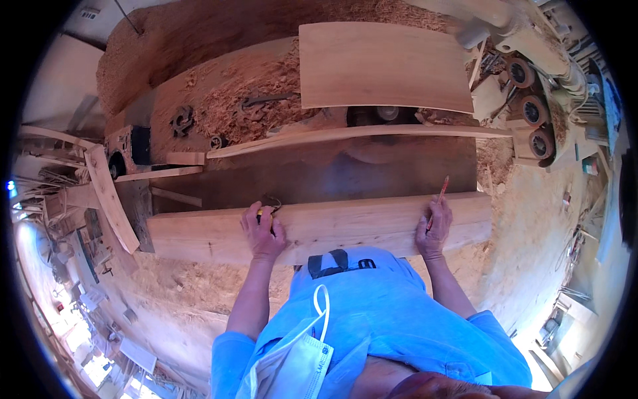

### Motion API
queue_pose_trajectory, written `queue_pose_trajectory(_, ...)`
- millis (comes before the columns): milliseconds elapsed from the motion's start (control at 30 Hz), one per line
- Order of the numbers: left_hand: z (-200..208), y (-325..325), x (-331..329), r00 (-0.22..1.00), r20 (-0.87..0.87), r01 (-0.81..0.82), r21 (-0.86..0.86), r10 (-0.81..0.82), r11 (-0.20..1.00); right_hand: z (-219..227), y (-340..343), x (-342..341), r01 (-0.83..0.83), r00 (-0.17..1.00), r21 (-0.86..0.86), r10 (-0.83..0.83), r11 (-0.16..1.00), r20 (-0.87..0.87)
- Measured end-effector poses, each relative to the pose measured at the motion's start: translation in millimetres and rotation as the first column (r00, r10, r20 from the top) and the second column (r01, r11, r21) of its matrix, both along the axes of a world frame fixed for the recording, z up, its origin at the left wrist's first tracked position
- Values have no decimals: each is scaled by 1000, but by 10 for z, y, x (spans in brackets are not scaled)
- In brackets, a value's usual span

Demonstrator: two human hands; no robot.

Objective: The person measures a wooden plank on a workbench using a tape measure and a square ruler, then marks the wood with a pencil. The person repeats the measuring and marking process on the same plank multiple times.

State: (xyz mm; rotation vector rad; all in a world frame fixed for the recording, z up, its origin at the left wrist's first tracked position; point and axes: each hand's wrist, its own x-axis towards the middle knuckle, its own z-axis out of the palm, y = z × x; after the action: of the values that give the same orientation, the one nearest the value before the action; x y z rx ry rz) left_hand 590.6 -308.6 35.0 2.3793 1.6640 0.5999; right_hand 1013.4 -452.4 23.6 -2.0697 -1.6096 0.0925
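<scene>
Left hand (264, 233): we see its fingers curled around a small yellow-and-black tool (259, 216), mostly hidden, the hand resting on the long, squared, light-brown wooden beam (345, 223). A dark, thin, curved piece shows by the fingertips; we cannot tell if it belongs to the tool.

Right hand (435, 226): grasping a slim red pencil-like stick (444, 187), its free end pointing away from the body. This hand is over the beam too, near its right end.

The beam lies crosswise just in front of the blue shirt (399, 319), along the near side of a dark, flat table (319, 173). We cannot make out what supports it underneath.

For good work here, we judge that the left hand should press the tool flat to the wood, while the right holds the stick lightly, low and at a steady slant. Wide-set hands should help against rocking; the face wants brushing free of dust first.

Farther out: a long, thin, pale wooden plank (372, 133), a broad tan wooden panel (385, 66), and heaped reddish-brown shavings (219, 100).
</scene>
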Motion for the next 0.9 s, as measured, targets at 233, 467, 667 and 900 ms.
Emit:
queue_pose_trajectory(233, 6, 17, 23, 1000, 12, 2, 15, -2, 1000, 46, 1, -17, 5, 1000, -15, -5, 1000, 7)
queue_pose_trajectory(467, 18, 14, 29, 1000, 7, -2, 16, 1, 1000, 45, 11, -18, 4, 1000, 12, -4, 1000, -6)
queue_pose_trajectory(667, 37, 23, 33, 1000, 10, -4, 31, 4, 1000, 62, 21, -13, -6, 1000, 10, 6, 1000, 7)
queue_pose_trajectory(900, 34, 21, 35, 1000, 20, 2, 32, -2, 999, 36, 9, -5, 1, 1000, 3, -1, 1000, 9)
